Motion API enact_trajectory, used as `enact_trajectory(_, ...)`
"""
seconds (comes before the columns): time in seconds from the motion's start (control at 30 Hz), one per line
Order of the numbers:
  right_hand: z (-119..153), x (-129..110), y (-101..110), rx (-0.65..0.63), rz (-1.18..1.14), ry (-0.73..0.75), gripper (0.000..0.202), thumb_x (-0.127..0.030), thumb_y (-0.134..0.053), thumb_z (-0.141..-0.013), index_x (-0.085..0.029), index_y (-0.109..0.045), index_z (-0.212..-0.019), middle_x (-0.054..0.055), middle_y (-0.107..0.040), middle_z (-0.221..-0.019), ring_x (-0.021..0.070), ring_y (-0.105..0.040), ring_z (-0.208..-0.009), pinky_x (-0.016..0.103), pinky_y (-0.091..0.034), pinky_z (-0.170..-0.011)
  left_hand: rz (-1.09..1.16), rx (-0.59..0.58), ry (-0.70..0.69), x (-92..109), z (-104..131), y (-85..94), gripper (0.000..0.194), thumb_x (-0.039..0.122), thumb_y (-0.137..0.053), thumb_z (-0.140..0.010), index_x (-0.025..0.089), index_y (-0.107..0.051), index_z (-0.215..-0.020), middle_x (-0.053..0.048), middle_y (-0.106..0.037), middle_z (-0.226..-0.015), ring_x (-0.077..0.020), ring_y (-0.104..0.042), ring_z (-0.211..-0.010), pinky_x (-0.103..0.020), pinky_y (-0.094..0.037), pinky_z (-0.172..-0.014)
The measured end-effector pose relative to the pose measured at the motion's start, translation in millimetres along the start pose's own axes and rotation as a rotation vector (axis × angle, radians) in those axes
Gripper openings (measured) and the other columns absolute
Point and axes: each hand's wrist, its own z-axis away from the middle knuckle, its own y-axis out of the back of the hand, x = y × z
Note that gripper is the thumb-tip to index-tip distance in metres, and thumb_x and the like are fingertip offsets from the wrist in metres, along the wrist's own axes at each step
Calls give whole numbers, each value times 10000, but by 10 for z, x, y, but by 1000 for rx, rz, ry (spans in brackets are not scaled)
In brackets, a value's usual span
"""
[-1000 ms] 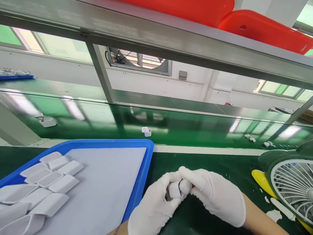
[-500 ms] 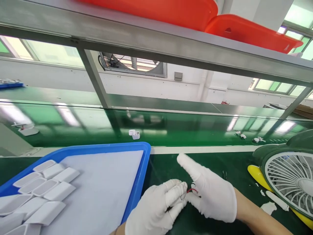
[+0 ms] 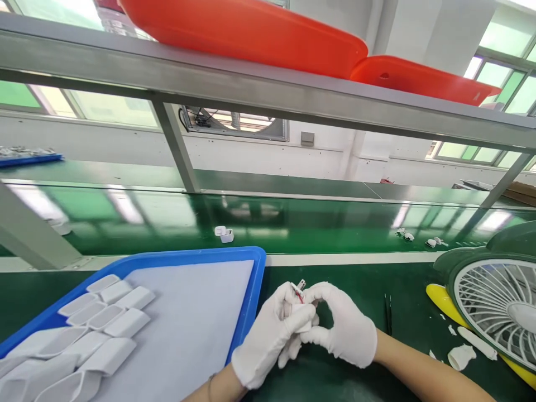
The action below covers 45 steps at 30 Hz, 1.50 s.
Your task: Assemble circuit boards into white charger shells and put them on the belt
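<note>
Both my hands wear white gloves and meet over the green bench just right of the blue tray [image 3: 251, 290]. My left hand [image 3: 270, 340] and my right hand [image 3: 343, 329] together pinch a small white plastic part [image 3: 300, 319] with a thin red wire and a small connector [image 3: 300, 287] sticking up from its top. Fingers hide most of the part. Several white plastic shells [image 3: 104, 324] lie in rows at the tray's left side.
A small white case [image 3: 224, 234] and some small white pieces [image 3: 419, 240] lie on the green conveyor belt behind. A green desk fan [image 3: 494, 312] stands at the right, with black tweezers [image 3: 388, 312] and white scraps [image 3: 458, 357] near it. Orange trays [image 3: 268, 33] sit on the overhead shelf.
My right index finger, stretched out half a second ago, has curled back onto the part. Both hands now hold it higher, with the red wire end pointing up. The white case on the belt drifted left.
</note>
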Motion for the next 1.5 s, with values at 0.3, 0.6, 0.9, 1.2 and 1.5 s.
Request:
enact_trajectory(0.3,-118,25,-126,-9,-601,-458,387,-295,-838,-602,-163,-577,-854,-12,-612,-716,132,-560,-623,284,-469,-617,167,-56,127,-94,-165,69,426,563,-570,-786,185,-463,-621,66,-502,-345,-40,-336,-187,-184,-134,-318)
enact_trajectory(0.6,-120,-12,4,-181,-687,-254,441,-570,-505,-887,-145,-616,-850,45,-595,-780,153,-547,-726,336,-445,-771,112,22,165,-20,-127,75,469,601,-525,-771,156,-544,-627,-13,-665,-491,-33,-314,-187,-204,-112,-328)
enact_trajectory(0.9,-127,-44,-127,-84,-570,-379,356,-424,-744,-729,-173,-581,-921,8,-610,-755,166,-603,-740,337,-485,-763,60,88,107,-48,-107,66,446,524,-518,-818,195,-417,-534,86,-419,-257,-26,-258,-214,-195,-242,-425)
enact_trajectory(1.2,-73,-54,-227,48,-204,-352,265,-244,-744,-691,-188,-552,-864,14,-639,-799,189,-632,-767,354,-516,-749,47,147,149,-62,-105,57,458,581,-587,-752,235,-321,-612,129,-359,-266,-46,-247,-202,-199,-105,-359)
enact_trajectory(1.5,-140,12,-91,-93,-696,-344,368,-423,-746,-722,-160,-588,-926,28,-628,-816,149,-598,-718,363,-486,-776,84,140,159,-111,-174,126,415,584,-550,-770,202,-452,-643,40,-575,-410,-32,-261,-203,-191,-126,-301)
